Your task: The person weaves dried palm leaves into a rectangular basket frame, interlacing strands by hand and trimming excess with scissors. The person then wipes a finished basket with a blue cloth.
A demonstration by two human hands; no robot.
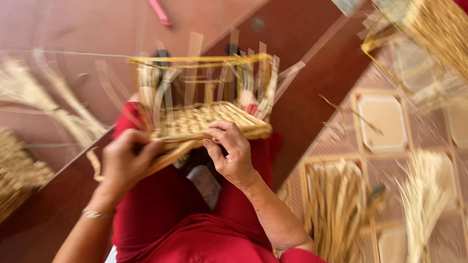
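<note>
1. A half-woven straw basket (204,119) is held over the lap, above the red trousers (165,214); its flat woven base faces the camera and loose upright strips rise from its rim.
2. The basket's near edge is gripped by the left hand (124,160), whose fingers are curled shut round a straw strand (165,158) at that edge; the hand is blurred by motion.
3. The same near edge, further right, is pinched by the right hand (231,151): the thumb and bent fingers are pressed together on the woven rim.
4. A thin silver bracelet (95,213) is worn on the left wrist, below and left of the basket.
5. Straw bundles (39,97) are seen left of the basket, on the reddish floor (87,29).
6. A pink object (159,11) is seen on the floor above the basket; its kind cannot be told.
7. Right of the basket, a patterned tiled floor (385,122) is seen, with pale octagonal tiles framed in brown.
8. More loose straw (336,204) is laid on those tiles, below and right of the basket, and another woven piece (434,29) is seen at the upper right.
9. No packages, labels or signs can be made out.
</note>
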